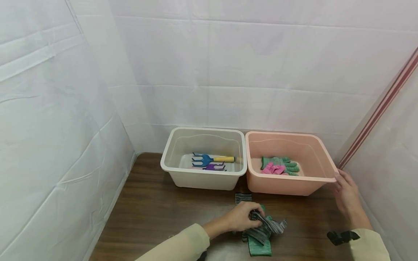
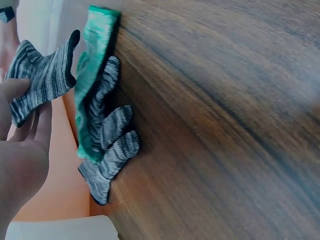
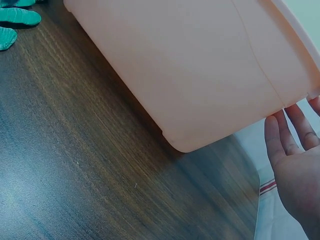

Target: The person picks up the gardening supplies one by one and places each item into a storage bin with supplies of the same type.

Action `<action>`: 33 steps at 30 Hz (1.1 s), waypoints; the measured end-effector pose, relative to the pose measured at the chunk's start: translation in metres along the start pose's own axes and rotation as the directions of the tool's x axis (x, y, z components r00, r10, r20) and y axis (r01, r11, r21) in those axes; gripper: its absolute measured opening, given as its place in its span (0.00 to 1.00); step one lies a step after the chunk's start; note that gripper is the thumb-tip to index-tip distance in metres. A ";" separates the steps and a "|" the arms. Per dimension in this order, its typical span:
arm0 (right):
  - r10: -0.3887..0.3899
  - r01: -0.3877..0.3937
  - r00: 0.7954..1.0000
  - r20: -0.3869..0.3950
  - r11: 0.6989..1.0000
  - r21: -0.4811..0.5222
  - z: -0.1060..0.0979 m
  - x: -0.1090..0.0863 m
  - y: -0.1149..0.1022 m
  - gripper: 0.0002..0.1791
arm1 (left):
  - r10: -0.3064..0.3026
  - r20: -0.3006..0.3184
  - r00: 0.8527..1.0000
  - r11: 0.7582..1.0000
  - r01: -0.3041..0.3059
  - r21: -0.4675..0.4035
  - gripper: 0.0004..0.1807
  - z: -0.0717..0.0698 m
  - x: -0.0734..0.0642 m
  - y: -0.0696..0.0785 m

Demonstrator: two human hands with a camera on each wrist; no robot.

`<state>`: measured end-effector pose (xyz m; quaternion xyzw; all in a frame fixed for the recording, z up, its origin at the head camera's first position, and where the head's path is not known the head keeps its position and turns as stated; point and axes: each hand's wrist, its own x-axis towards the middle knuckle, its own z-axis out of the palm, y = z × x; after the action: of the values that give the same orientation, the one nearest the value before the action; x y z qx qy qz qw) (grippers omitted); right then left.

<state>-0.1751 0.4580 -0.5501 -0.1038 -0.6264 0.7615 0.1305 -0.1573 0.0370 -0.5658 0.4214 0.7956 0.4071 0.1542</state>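
My left hand point(image 1: 243, 217) pinches a grey-and-black striped knit glove point(image 2: 47, 75) between thumb and fingers, its cuff sticking out. Under it on the table lie a green glove point(image 1: 259, 247) and another grey striped glove point(image 2: 112, 160), overlapping each other. My right hand point(image 1: 347, 194) is at the right end of the pink bin point(image 1: 287, 185). In the right wrist view its nearly straight fingers point(image 3: 295, 122) touch the bin just below the rim. Inside that bin lie a green glove point(image 1: 292, 169) and a pink glove point(image 1: 273, 169).
A white bin point(image 1: 202, 180) stands left of the pink one, almost touching it. It holds a blue hand fork point(image 1: 204, 160) with a yellow handle and a purple hand fork point(image 1: 213, 166). White cloth walls point(image 1: 209, 65) enclose the wooden table point(image 1: 147, 217) behind and at both sides.
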 end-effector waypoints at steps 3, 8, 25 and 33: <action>0.000 0.000 1.000 -0.001 1.000 0.009 0.000 0.000 0.000 0.25 | 0.007 -0.015 1.000 1.000 -0.007 0.000 0.08 -0.004 0.000 0.005; 0.012 -0.012 1.000 -0.013 1.000 -0.001 -0.001 0.000 0.002 0.28 | 0.014 -0.025 1.000 1.000 -0.014 0.004 0.08 -0.009 -0.001 0.012; 0.019 -0.019 0.999 -0.035 1.000 0.008 -0.001 -0.001 0.001 0.30 | -0.004 -0.100 0.995 1.000 0.002 -0.022 0.09 -0.027 0.002 0.019; 0.019 -0.021 0.999 -0.048 0.999 -0.044 0.004 0.000 -0.001 0.32 | 0.046 -0.140 0.989 0.999 -0.048 -0.006 0.09 -0.046 0.010 0.029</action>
<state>-0.1760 0.4544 -0.5485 -0.1308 -0.6390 0.7458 0.1353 -0.1746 0.0302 -0.5135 0.4096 0.7924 0.4430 0.0903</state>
